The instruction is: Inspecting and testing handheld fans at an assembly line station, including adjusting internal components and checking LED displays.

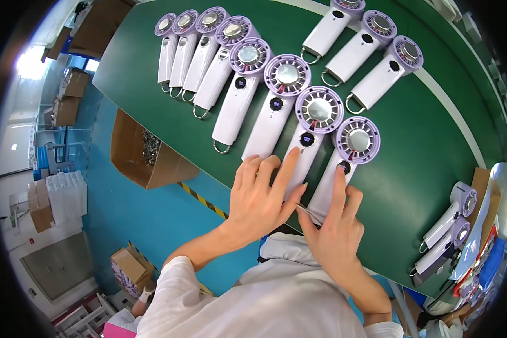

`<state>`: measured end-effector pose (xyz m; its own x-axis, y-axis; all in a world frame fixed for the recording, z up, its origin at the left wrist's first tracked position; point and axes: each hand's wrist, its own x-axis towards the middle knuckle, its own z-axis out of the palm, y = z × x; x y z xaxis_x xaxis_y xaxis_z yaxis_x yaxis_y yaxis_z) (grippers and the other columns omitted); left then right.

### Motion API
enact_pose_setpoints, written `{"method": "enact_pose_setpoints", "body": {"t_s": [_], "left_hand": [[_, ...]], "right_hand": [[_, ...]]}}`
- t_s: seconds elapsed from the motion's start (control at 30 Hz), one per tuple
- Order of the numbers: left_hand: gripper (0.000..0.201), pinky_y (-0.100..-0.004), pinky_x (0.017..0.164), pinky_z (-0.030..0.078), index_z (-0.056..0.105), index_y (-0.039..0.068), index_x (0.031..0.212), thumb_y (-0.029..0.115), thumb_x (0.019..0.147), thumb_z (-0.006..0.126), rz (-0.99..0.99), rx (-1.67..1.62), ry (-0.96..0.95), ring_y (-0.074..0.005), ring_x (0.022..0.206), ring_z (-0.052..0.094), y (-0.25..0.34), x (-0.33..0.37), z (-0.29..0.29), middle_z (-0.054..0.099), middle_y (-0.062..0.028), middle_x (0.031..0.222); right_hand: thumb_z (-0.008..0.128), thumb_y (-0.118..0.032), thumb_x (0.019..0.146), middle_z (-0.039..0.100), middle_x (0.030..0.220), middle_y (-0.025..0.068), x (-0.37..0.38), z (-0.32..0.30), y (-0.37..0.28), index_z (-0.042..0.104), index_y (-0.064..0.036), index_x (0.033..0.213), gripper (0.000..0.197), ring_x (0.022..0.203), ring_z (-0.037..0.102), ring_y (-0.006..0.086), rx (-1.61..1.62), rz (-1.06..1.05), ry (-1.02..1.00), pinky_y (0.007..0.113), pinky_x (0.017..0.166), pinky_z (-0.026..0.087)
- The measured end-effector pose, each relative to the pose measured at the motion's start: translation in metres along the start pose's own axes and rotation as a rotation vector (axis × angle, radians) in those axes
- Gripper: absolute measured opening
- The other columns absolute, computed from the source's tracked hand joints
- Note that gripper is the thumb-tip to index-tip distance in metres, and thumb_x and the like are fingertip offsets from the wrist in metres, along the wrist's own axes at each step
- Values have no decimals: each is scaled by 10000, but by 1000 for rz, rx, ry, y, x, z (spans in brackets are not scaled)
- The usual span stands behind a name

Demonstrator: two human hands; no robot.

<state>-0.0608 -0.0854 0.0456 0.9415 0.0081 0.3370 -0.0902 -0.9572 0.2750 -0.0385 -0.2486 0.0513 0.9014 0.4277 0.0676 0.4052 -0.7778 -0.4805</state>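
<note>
Handheld fans with lilac round heads and white handles lie in a slanting row on the green table. My left hand (263, 194) is open, fingers spread. Its index fingertip is at the handle of the second fan from the right (304, 160), just below the lit round display. My right hand (339, 231) is open over the rightmost fan (328, 190). Its index fingertip covers part of that fan's dark round display, and the thumb is by the handle's lower end. To the left, a fan (265, 129) with a lit display lies near my left fingers.
Three more fans (352, 59) lie at the far side of the green table (411, 208). Two fans (442, 228) lie at the right edge beside cardboard and bags. An open cardboard box (169, 169) with small metal parts stands below the table's left edge. Another person's arm (142, 301) shows at lower left.
</note>
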Motion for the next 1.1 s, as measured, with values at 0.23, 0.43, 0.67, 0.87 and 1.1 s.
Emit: {"method": "enact_pose_setpoints", "body": {"t_s": [0.23,0.43,0.67,0.87,1.1], "left_hand": [[541,-425,873,455,571,33,1285,223,798,710,74,-10,63,-302,933,520,-24,4,4,560,-108,1003],[449,-453,867,448,638,39,1190,191,774,713,215,-64,172,-311,908,546,-43,31,-30,591,-101,988],[287,-418,838,463,621,44,1141,157,877,630,482,-127,105,-309,932,586,-22,189,-13,643,-141,981],[422,-484,788,530,521,21,1195,203,832,635,405,181,-153,-395,906,660,-24,240,33,680,-237,951],[614,-504,819,503,363,8,1324,259,851,663,171,-34,-438,-459,944,639,23,259,53,644,-318,1030]], "right_hand": [[815,-359,719,495,1049,156,10,8,0,320,16,1452,961,690,593,254,108,-15,34,335,452,505],[735,-84,825,492,730,42,30,-43,35,619,-34,1183,380,580,444,128,200,61,311,264,436,350],[565,-102,896,660,983,178,144,-71,89,605,-85,1239,345,895,661,342,32,-75,319,417,764,529],[623,-364,860,691,881,187,175,-40,75,626,-141,1154,369,748,690,361,-46,11,278,485,617,549],[669,-279,773,619,833,217,132,-65,121,585,-56,1032,352,630,666,353,-141,97,441,444,553,522]]}}
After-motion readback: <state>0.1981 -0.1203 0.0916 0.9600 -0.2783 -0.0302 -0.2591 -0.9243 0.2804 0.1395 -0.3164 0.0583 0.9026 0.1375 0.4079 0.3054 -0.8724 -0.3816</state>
